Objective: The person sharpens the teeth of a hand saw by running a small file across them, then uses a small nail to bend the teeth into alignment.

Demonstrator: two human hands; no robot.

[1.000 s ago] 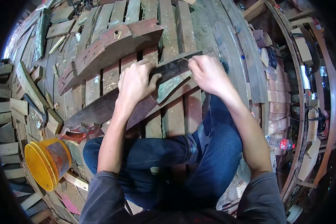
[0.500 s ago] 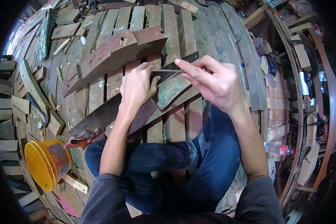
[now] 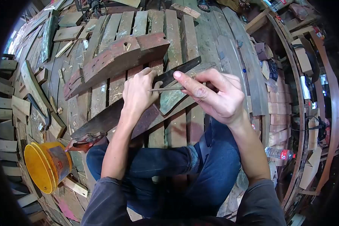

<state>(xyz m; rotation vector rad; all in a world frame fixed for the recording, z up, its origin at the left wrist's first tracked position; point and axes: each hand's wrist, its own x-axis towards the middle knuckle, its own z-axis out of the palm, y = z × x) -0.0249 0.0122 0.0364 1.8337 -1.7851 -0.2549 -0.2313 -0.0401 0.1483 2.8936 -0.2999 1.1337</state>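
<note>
A hand saw [image 3: 101, 118] stretches diagonally before my lap, toothed edge facing away from me and red handle [image 3: 86, 142] at lower left. My left hand [image 3: 138, 89] is closed around the middle of its blade. Pinched between thumb and fingers of my right hand [image 3: 221, 94] is a thin metal file [image 3: 167, 89], its tip beside my left thumb and its near end hidden in the grip. Behind the blade, on my side, lies a worn greenish piece of wood [image 3: 174, 97] on a longer board. Beyond the saw rests a thick reddish curved timber [image 3: 116, 58].
I sit cross-legged on a slatted wooden floor [image 3: 172, 35]. A yellow bucket [image 3: 39, 165] stands at left, near the saw handle. A plastic bottle [image 3: 280, 153] lies at right. Wood offcuts [image 3: 68, 34] and a curved plank [image 3: 35, 90] lie at left.
My right hand has brought the file down toward me, from across the saw's toothed edge to beside my left thumb. My left hand keeps its hold on the blade.
</note>
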